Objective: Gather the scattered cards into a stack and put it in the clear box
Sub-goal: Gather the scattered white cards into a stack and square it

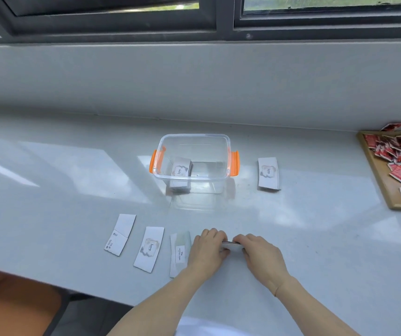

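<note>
Here, thin card stack edge-on, pinched between both hands' fingertips.

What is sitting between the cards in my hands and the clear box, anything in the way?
Nothing visible blocks the way. Both hands, left and right, pinch a thin stack of cards, and the counter between it and the clear box is bare. The box has no lid on; a stack already sits inside at its left.
</note>
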